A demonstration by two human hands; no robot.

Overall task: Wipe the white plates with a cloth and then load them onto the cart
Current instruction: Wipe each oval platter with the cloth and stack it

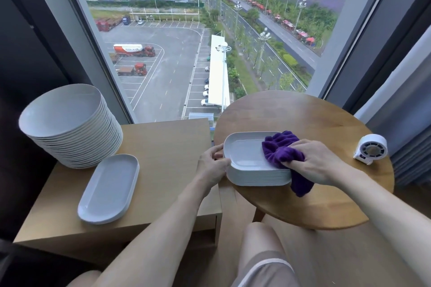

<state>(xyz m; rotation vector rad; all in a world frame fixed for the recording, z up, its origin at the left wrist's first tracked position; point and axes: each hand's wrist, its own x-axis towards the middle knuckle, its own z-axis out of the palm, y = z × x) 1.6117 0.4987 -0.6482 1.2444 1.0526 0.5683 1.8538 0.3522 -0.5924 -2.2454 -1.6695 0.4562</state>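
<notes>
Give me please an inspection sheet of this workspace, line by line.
Surface: round wooden table; rectangular wooden cart beside it.
Job's things: oblong plate stack on the table; purple cloth on its top plate; single oblong plate and round plate stack on the cart.
Clutter: small white fan.
Grips: left hand steadies the stack; right hand presses the cloth.
Cables: nothing seen.
Surroundings: window over a car park.

plate stack (258, 176) right end under cloth (283, 151), forearms cut off
</notes>
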